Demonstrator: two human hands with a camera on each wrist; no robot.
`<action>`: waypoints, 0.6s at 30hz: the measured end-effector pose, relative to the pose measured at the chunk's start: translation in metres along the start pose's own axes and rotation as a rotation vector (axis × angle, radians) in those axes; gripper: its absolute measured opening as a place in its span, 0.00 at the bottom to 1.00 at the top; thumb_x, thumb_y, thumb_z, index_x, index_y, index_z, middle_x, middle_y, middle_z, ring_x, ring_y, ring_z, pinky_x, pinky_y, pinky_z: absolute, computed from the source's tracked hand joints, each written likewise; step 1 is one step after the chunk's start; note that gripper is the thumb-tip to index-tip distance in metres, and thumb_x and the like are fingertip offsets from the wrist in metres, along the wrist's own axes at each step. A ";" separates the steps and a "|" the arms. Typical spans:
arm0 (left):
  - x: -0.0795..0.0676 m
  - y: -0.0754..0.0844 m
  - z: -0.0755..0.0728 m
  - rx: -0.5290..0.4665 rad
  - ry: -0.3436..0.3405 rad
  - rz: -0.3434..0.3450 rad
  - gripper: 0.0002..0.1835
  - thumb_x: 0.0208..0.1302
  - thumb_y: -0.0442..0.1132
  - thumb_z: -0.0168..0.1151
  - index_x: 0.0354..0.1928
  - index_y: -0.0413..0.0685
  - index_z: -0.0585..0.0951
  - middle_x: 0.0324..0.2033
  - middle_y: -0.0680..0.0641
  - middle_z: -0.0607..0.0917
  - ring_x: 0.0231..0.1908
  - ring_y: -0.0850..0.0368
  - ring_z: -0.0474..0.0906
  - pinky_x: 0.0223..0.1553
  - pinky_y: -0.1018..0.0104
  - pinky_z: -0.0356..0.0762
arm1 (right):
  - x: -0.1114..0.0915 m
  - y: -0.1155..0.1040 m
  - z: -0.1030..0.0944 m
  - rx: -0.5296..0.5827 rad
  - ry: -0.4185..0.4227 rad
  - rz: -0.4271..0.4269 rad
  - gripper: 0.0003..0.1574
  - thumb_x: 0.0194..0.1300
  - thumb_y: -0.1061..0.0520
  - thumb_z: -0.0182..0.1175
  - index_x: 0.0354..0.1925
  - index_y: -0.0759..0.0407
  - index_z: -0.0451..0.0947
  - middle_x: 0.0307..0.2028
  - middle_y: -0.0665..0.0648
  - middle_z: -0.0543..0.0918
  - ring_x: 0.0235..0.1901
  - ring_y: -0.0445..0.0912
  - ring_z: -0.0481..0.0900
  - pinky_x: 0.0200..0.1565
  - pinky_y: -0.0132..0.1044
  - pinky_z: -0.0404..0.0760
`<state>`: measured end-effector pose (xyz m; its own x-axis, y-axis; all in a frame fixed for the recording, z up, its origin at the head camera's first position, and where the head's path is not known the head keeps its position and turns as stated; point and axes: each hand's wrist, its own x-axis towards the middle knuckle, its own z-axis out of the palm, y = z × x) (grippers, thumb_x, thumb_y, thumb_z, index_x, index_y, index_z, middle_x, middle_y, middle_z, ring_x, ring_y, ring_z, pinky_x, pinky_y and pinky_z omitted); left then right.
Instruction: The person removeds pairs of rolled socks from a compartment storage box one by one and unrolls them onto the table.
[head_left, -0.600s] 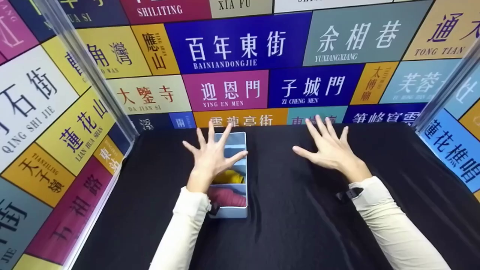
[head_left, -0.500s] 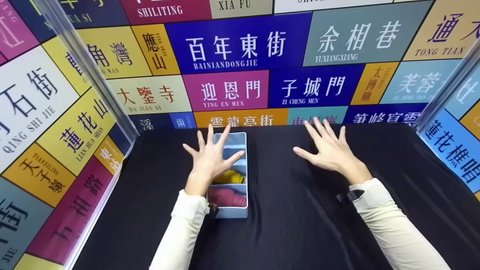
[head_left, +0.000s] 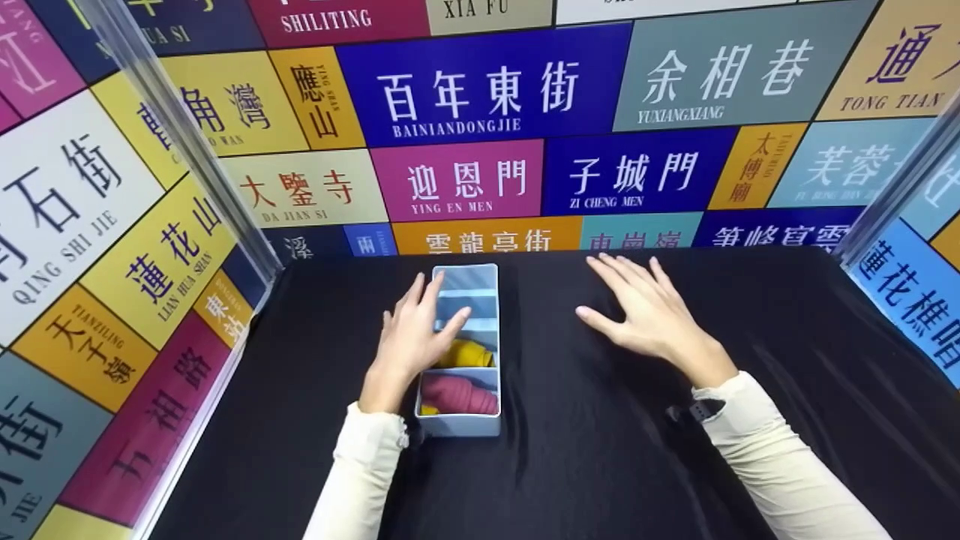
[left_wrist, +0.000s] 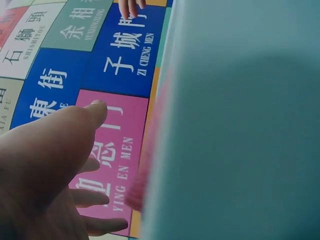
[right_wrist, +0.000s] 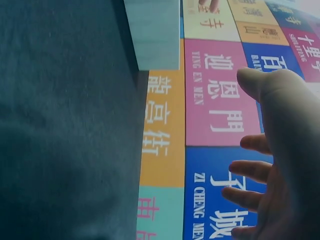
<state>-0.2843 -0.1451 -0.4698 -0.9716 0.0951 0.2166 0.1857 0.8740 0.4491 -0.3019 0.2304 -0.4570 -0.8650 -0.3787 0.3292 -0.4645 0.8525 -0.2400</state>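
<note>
A long light-blue organizer box [head_left: 459, 427] with dividers stands left of the middle on the black cloth. In its nearest compartment lies a rolled dark-pink cloth [head_left: 461, 394], with a bit of yellow beside it; a yellow rolled cloth [head_left: 469, 353] fills the one behind. The farther compartments show bare blue walls. My left hand [head_left: 409, 334] hovers at the box's left side, fingers extended and overlapping its edge in the head view, holding nothing. To the right of the box, my right hand [head_left: 649, 311] is held over the cloth with spread, relaxed fingers and nothing in it.
Black cloth [head_left: 585, 450] covers the table. Behind it rises a wall panel [head_left: 487, 90] of colored street-name signs, with another sign panel [head_left: 112, 247] along the left and one on the right. Clear posts [head_left: 225, 195] stand at the corners.
Both hands have lowered slightly and their fingers have drawn closer together. The left hand has turned and shifted left, uncovering more of the box. The view has shifted slightly.
</note>
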 end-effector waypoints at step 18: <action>-0.012 -0.025 0.023 -0.188 0.051 0.032 0.35 0.70 0.62 0.55 0.73 0.56 0.68 0.73 0.41 0.67 0.69 0.40 0.68 0.68 0.40 0.67 | -0.002 -0.045 -0.006 0.031 0.087 -0.128 0.47 0.65 0.27 0.55 0.76 0.40 0.61 0.73 0.51 0.68 0.74 0.53 0.64 0.72 0.59 0.59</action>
<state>-0.2808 -0.1573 -0.5033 -0.9571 0.0925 0.2747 0.2447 0.7659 0.5946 -0.2779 0.1948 -0.4415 -0.7791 -0.4498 0.4367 -0.5770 0.7869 -0.2189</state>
